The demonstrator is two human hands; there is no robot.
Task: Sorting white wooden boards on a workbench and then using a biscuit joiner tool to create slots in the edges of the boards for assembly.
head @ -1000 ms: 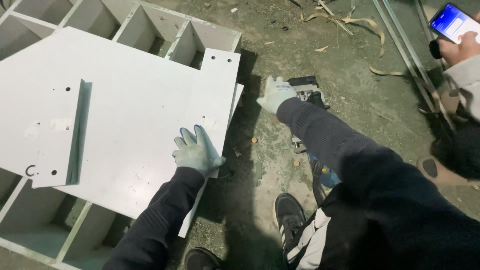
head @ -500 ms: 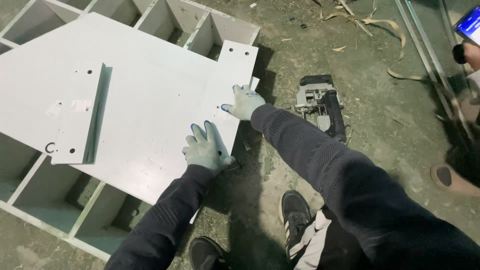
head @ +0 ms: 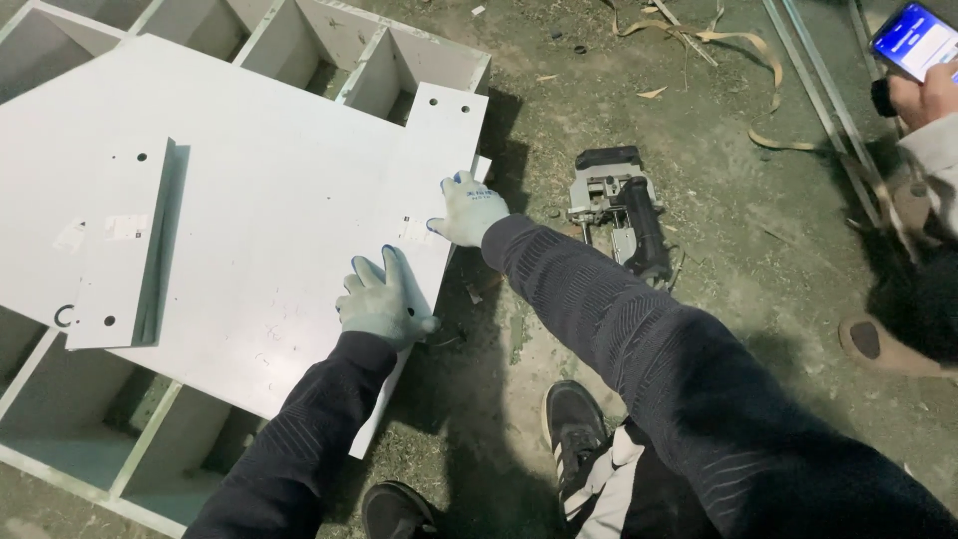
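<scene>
A large white flat panel (head: 249, 220) lies on top of a white frame of open compartments (head: 329, 60). My left hand (head: 384, 299), in a grey glove, presses flat on the panel near its right edge, fingers spread. My right hand (head: 467, 210), gloved too, rests on the panel's right edge a little farther away, below a tab with two holes (head: 449, 110). Neither hand grips anything. A small white bracket piece (head: 125, 245) with holes lies on the panel's left part.
A grey and black power tool (head: 624, 205) lies on the dirt floor right of the panel. Another person at the far right holds a lit phone (head: 913, 40); their shoe (head: 878, 344) is close by. Metal rails (head: 818, 80) and dry leaves lie beyond. My shoes (head: 574, 424) are below.
My right hand left the power tool on the floor and moved left onto the panel's right edge. My left hand stayed flat on the panel.
</scene>
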